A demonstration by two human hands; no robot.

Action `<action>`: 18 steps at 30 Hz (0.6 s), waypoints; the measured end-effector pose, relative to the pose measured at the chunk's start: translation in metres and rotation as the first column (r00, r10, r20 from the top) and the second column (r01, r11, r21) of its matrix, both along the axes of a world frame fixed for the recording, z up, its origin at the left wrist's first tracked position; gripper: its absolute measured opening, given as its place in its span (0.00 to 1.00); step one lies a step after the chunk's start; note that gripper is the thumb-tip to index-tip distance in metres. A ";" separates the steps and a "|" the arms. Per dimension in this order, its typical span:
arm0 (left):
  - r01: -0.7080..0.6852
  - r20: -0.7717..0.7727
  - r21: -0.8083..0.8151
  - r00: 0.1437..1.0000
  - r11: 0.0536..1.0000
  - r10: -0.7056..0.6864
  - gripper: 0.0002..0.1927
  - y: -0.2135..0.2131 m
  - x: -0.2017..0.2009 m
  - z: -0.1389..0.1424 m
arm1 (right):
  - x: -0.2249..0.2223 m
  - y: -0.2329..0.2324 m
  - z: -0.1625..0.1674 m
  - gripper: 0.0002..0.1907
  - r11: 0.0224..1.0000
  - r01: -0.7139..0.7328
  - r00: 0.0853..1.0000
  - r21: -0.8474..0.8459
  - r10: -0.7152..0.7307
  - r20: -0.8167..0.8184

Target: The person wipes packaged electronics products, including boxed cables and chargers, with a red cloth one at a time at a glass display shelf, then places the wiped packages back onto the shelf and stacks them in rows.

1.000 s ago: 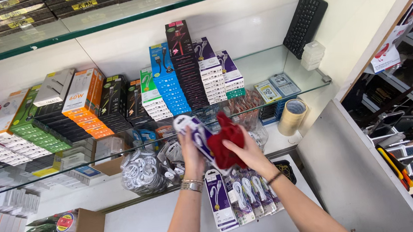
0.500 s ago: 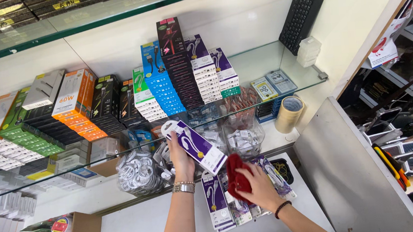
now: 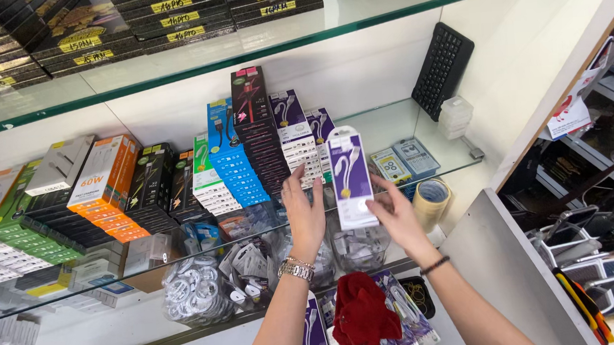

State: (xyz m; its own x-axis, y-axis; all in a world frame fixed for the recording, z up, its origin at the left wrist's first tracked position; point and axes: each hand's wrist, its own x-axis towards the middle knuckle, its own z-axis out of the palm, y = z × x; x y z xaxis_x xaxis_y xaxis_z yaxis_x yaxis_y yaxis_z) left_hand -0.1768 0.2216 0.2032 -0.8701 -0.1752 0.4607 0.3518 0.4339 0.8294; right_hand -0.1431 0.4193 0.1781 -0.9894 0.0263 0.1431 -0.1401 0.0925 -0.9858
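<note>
I have both hands up at the glass shelf [image 3: 419, 125], holding a white-and-purple cable box [image 3: 350, 176] upright just in front of the stacked boxes. My left hand [image 3: 304, 212], with a metal watch at the wrist, is pressed flat along the box's left edge, fingers loosely spread and pointing up, steadying more than gripping. My right hand [image 3: 396, 217] pinches the lower right corner between thumb and fingers, so that is where the real hold sits. The box stands near the right end of the row, immediately right of a stack of matching purple boxes [image 3: 297, 141], with a tall blue stack [image 3: 233, 160] and a dark stack [image 3: 255, 129] further left. To the right on the shelf lie two flat blister packs [image 3: 403, 162], and a roll of tape [image 3: 431, 200] sits below them. Down near me a red cloth [image 3: 364, 316] lies over more purple cable packs [image 3: 311, 334] on the lower surface, apart from both hands. I judge the box to be mid-placement, raised to shelf height but not yet seated. Any further move calls for keeping it square to the neighbouring stack and clear of the shelf's front edge, since the tall piles beside it look easy to topple.
</note>
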 end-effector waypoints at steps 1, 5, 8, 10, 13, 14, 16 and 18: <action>-0.109 -0.106 -0.179 0.990 0.978 0.091 0.26 -0.002 0.001 0.006 | -0.021 -0.002 0.007 0.31 0.998 0.066 0.995 0.004 -0.065 -0.069; -0.172 -0.314 -0.520 0.950 0.836 0.000 0.40 -0.006 -0.007 0.017 | -0.104 -0.007 0.026 0.28 0.959 0.195 0.975 0.206 -0.168 -0.146; -0.139 -0.254 -0.638 0.966 0.758 -0.036 0.45 -0.006 -0.020 0.014 | -0.137 -0.015 0.021 0.30 0.912 0.154 0.970 0.379 -0.067 -0.232; -0.140 -0.226 -0.686 0.974 0.714 -0.027 0.45 -0.007 -0.026 0.010 | -0.138 -0.023 0.011 0.32 0.762 0.266 0.916 0.590 -0.009 -0.401; -0.155 -0.244 -0.684 0.969 0.713 -0.023 0.44 -0.008 -0.029 0.007 | -0.128 -0.038 0.005 0.33 0.574 0.244 0.951 0.782 0.017 -0.309; -0.137 -0.229 -0.675 0.973 0.725 -0.030 0.44 -0.009 -0.029 0.007 | -0.126 -0.042 0.008 0.33 0.547 0.242 0.956 0.801 0.006 -0.293; -0.104 -0.201 -0.657 0.979 0.747 -0.041 0.45 -0.010 -0.029 0.009 | -0.125 -0.048 0.019 0.33 0.492 0.236 0.964 0.838 -0.014 -0.264; -0.113 -0.223 -0.651 0.974 0.751 -0.047 0.45 -0.014 -0.027 0.009 | -0.122 -0.050 0.031 0.38 0.449 0.250 0.958 0.858 0.016 -0.287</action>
State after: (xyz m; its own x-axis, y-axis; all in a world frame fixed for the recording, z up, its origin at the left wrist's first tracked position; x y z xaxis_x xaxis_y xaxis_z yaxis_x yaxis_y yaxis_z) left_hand -0.2037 0.2074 0.2120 -0.7360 0.2127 0.6427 0.4577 0.8558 0.2410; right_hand -0.2652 0.3693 0.2092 -0.9206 -0.1320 0.3675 -0.2517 0.9201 -0.3001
